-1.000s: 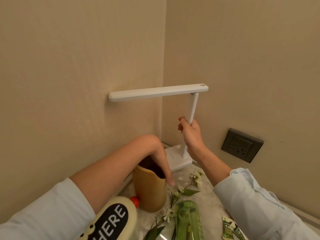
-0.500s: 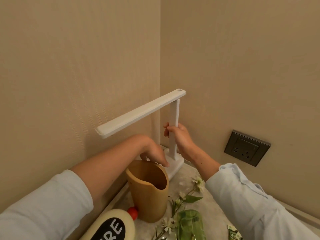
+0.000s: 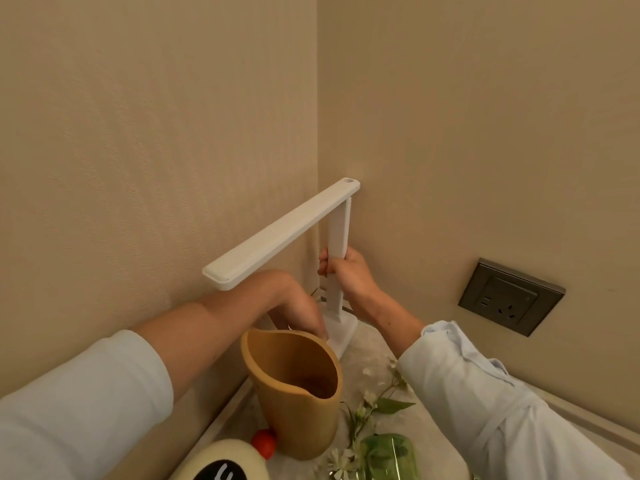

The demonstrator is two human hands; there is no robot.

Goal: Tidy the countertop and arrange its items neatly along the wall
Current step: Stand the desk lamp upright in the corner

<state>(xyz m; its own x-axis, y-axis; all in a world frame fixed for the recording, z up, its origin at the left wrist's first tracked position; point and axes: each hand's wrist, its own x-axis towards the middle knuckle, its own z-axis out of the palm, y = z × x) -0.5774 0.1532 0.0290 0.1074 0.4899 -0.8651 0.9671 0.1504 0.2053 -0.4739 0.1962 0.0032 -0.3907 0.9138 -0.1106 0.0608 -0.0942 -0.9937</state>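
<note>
A white desk lamp stands in the corner where the two walls meet. Its flat head [image 3: 280,237] points out toward me and its base [image 3: 344,329] sits on the marble countertop [image 3: 367,362]. My right hand [image 3: 346,271] grips the lamp's upright stem [image 3: 338,230] low down. My left hand [image 3: 298,310] reaches under the lamp head, fingers pointing down at the base's near edge, just behind the rim of a tan vase [image 3: 298,407]. The fingertips are partly hidden by that rim.
A cream bottle with a black label [image 3: 225,462] and a red cap [image 3: 264,441] lies by the left wall. A green glass bottle [image 3: 388,455] and a white flower sprig [image 3: 377,400] lie beside the vase. A dark wall socket [image 3: 510,296] is on the right wall.
The lamp has moved deeper into the corner and its head has swung from along the left wall to point toward me. My left hand came out of the vase and went to the lamp base.
</note>
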